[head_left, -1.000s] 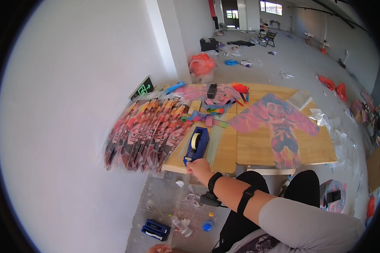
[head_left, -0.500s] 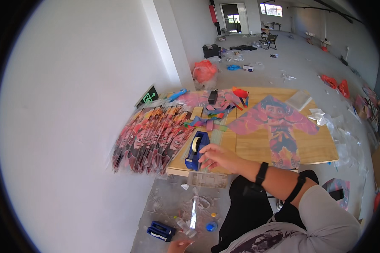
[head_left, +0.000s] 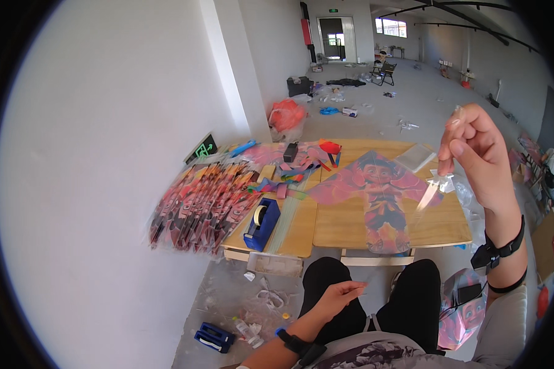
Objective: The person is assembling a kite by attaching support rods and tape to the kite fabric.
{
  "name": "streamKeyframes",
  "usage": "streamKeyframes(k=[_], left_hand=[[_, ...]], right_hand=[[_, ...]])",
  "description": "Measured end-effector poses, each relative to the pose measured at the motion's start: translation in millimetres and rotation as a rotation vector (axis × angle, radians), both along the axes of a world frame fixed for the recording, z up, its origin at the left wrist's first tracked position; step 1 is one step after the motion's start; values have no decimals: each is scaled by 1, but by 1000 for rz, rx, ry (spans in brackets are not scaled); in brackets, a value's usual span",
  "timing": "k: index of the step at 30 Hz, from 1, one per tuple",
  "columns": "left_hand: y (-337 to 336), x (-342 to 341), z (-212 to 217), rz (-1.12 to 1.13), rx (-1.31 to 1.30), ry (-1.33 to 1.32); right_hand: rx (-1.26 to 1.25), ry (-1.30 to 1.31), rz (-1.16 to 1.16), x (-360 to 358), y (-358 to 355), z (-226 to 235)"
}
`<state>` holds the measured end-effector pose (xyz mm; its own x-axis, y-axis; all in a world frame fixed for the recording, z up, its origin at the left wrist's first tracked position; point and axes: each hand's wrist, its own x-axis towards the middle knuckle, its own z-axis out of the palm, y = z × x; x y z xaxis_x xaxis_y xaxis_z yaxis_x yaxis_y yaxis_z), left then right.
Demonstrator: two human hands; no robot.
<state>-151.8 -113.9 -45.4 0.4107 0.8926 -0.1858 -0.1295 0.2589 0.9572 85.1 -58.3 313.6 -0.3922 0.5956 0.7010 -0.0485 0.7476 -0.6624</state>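
My right hand (head_left: 479, 150) is raised over the table's right side, fingers bent together. A narrow strip of clear tape (head_left: 429, 198) hangs from its fingertips, glinting in front of the kite. Low over my lap, my left hand (head_left: 338, 299) has its fingers pressed together; anything thin between their tips is too small to name. A flat kite (head_left: 385, 190) printed with a cartoon figure lies on the wooden table (head_left: 338, 230). The blue tape dispenser (head_left: 261, 224) with its pale roll stands at the table's near left, apart from both hands.
Several packed printed kites (head_left: 197, 206) are spread at the left by the wall. Colourful ribbons (head_left: 283, 181), a black box (head_left: 290, 152) and a clear plastic sleeve (head_left: 415, 157) lie on the table. Another dispenser (head_left: 214, 337) and a bottle (head_left: 248, 332) lie on the floor.
My right hand has moved from beside the tape dispenser up and to the right, with a clear strip now hanging from it. My left hand has risen over my lap. The view has shifted.
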Motion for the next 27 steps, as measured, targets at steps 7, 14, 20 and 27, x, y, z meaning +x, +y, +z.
streamKeyframes(k=[7, 14, 20, 27], left_hand=[[22, 60, -41, -135, -396, -219], [37, 49, -49, -276, -556, -60], [69, 32, 87, 135, 103, 36], [42, 46, 260, 190, 1177, 120]], right_hand=[[-25, -102, -23, 45, -30, -10], [-117, -70, 33, 57, -19, -39], [-141, -138, 10, 63, -20, -47], [66, -338, -27, 35, -23, -62]])
